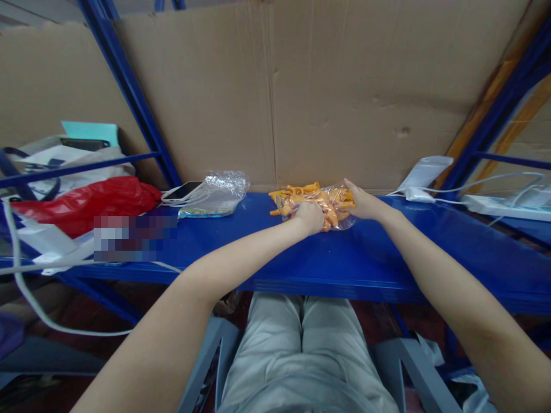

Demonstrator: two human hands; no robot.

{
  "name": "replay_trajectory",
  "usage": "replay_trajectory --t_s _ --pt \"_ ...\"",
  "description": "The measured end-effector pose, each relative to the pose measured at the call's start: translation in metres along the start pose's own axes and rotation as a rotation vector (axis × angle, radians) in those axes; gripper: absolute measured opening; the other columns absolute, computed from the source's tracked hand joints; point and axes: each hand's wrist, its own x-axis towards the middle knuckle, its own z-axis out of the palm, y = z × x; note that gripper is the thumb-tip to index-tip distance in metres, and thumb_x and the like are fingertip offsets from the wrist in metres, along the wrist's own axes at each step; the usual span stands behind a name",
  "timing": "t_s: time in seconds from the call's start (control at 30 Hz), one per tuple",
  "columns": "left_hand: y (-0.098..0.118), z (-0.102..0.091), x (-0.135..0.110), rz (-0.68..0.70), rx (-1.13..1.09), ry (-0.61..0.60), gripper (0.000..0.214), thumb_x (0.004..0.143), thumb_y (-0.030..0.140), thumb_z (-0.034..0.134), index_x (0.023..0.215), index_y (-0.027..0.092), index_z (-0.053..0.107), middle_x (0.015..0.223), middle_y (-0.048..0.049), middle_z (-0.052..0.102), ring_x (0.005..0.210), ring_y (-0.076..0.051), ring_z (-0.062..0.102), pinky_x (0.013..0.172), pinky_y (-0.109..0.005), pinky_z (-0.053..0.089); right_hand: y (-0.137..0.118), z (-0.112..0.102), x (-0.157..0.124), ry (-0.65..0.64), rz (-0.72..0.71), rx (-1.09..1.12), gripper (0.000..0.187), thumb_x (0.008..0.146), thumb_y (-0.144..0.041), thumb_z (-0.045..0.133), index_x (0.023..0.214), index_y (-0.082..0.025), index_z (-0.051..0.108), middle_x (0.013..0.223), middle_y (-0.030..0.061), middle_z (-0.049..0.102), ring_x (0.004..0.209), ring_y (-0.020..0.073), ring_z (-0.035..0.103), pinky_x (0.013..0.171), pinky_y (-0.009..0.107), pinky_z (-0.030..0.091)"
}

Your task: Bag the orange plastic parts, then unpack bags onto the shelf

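Observation:
A clear plastic bag (336, 198) of orange plastic pieces lies on the blue shelf against the cardboard. Several loose orange pieces (303, 189) show beside its left end, some with ring-like ends. My left hand (311, 217) is closed at the front of the bag, knuckles up, and its fingertips are hidden. At the bag's right end, my right hand (363, 201) grips the plastic with its thumb raised along the back. What lies under the hands cannot be seen.
Left of the bag lie a folded clear plastic packet (219, 195) and a phone (186, 191) with a white cable. A red plastic bag (92, 203) sits farther left. White adapters and cables (419, 194) rest at the right. Blue posts (129, 86) frame the cardboard wall (275, 92).

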Motion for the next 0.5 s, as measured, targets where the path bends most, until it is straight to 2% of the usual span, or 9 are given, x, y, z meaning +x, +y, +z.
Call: replay_trajectory --t_s 0.1,0.17,0.27,0.33,0.4,0.43,0.5 --pt "-0.015 -0.002 0.005 0.097 -0.061 0.056 0.045 0.098 0.032 0.035 0.109 0.009 0.072 0.113 -0.0213 0.069 0.106 -0.034 0.065 0.086 -0.043 0.049 -0.002 -0.003 -0.002 0.081 -0.040 -0.008 0.087 0.078 -0.033 0.062 0.154 -0.015 0.025 0.148 0.0202 0.044 0.131 0.0360 0.050 0.103 0.053 0.045" --pt "-0.031 -0.003 0.011 0.067 -0.103 0.102 0.049 0.098 0.040 0.035 0.108 0.010 0.072 0.111 -0.0196 0.070 0.107 -0.031 0.065 0.088 -0.039 0.049 -0.013 -0.008 -0.004 0.158 -0.094 -0.041 0.077 0.081 -0.027 0.056 0.152 -0.016 0.031 0.149 0.0180 0.043 0.134 0.0342 0.047 0.105 0.053 0.043" --pt "-0.059 0.001 0.020 -0.035 -0.199 0.151 0.046 0.097 0.037 0.034 0.108 0.013 0.071 0.108 -0.0150 0.071 0.105 -0.027 0.066 0.089 -0.035 0.049 -0.039 -0.014 -0.010 0.227 -0.225 -0.088 0.059 0.087 -0.028 0.049 0.144 -0.018 0.043 0.146 0.0155 0.048 0.135 0.0329 0.045 0.110 0.059 0.033" --pt "-0.079 0.008 0.025 -0.055 -0.240 0.225 0.038 0.093 0.029 0.040 0.115 0.014 0.067 0.119 -0.0130 0.068 0.111 -0.024 0.063 0.093 -0.032 0.048 -0.056 -0.014 -0.014 0.219 -0.314 -0.091 0.050 0.091 -0.031 0.046 0.138 -0.018 0.050 0.141 0.0154 0.054 0.132 0.0319 0.048 0.111 0.061 0.029" --pt "-0.096 0.017 0.028 -0.082 -0.256 0.274 0.041 0.090 0.025 0.044 0.126 0.013 0.060 0.132 -0.0132 0.060 0.121 -0.023 0.057 0.098 -0.031 0.045 -0.070 -0.009 -0.018 0.167 -0.418 -0.068 0.050 0.091 -0.037 0.048 0.136 -0.016 0.052 0.137 0.0164 0.057 0.129 0.0312 0.051 0.110 0.058 0.031" --pt "-0.103 0.022 0.029 -0.121 -0.272 0.258 0.044 0.089 0.027 0.046 0.130 0.013 0.056 0.136 -0.0140 0.058 0.123 -0.024 0.055 0.099 -0.032 0.044 -0.075 -0.005 -0.020 0.131 -0.474 -0.056 0.052 0.090 -0.040 0.052 0.136 -0.016 0.052 0.136 0.0165 0.058 0.129 0.0311 0.051 0.110 0.057 0.033" --pt "-0.114 0.031 0.030 -0.160 -0.343 0.149 0.045 0.091 0.033 0.045 0.130 0.012 0.055 0.134 -0.0155 0.060 0.121 -0.023 0.057 0.099 -0.031 0.044 -0.083 0.006 -0.022 0.063 -0.570 -0.046 0.058 0.087 -0.045 0.058 0.137 -0.017 0.051 0.138 0.0165 0.057 0.130 0.0314 0.050 0.111 0.055 0.033"
